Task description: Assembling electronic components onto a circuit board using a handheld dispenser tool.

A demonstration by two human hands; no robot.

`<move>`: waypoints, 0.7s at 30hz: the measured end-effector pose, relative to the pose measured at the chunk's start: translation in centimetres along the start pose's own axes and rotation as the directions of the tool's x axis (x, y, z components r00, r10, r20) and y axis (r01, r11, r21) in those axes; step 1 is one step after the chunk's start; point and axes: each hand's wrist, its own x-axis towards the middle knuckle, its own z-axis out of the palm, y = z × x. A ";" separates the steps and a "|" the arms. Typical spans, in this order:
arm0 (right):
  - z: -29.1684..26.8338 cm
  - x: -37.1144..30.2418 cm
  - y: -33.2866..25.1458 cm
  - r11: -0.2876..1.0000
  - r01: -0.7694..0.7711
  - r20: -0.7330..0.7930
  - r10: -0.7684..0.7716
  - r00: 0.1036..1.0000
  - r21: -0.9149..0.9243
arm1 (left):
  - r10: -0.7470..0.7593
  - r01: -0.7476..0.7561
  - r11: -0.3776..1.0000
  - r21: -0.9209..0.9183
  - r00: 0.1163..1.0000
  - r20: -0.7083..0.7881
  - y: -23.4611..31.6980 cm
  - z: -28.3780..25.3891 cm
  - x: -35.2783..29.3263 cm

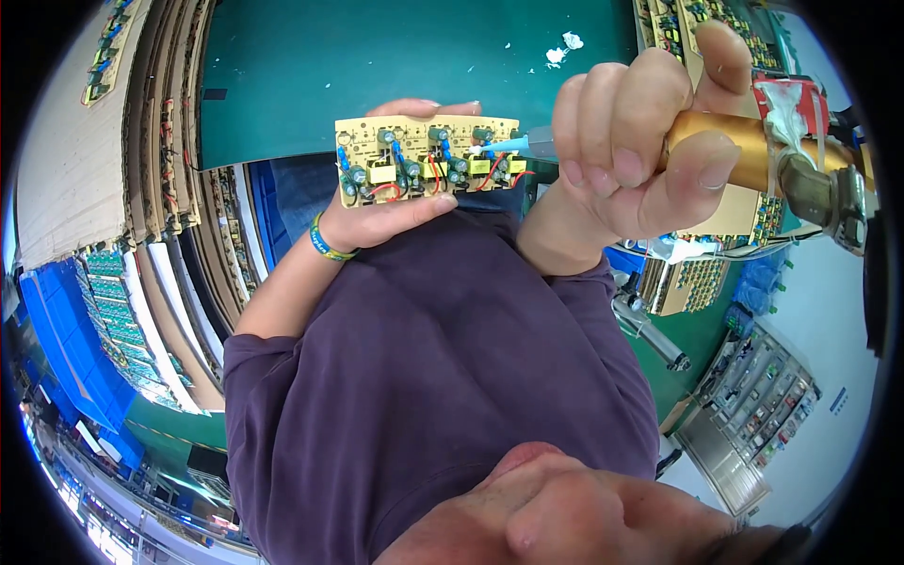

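Tan circuit board (411,125), set with yellow blocks (382,175) and round green capacitors, sits in front of the person's purple shirt (452,311); the left grip (372,223) is clamped on it, thumb along its near edge and fingertips showing past its far edge; a patterned wristband (325,245) circles the wrist below the board.

Right of the board, the right grip (631,141) is wrapped around a gold dispenser (734,143), several fingers curled over it, the thumb beneath, the uppermost finger standing off from the others; its pale blue nozzle (508,145) points left, the tip over the board's right half, with a white dab (476,150) at its end.

Beyond the board lies the teal surface (377,56), white scraps (573,40) on it; left of the board stand stacked cardboard sheets (80,179).

The left palm and most of its fingers are hidden behind the board; the right grip covers the front of the dispenser, and the dispenser's rear, behind a metal fitting (817,193), merges into the dark rim; whether the nozzle touches the board or hovers just over it, I cannot tell.
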 end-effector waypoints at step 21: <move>0.9 -0.4 0.0 0.997 -0.062 0.022 0.063 0.998 -0.043 | -0.002 0.003 1.000 0.011 0.996 -0.092 0.1 -0.1 0.6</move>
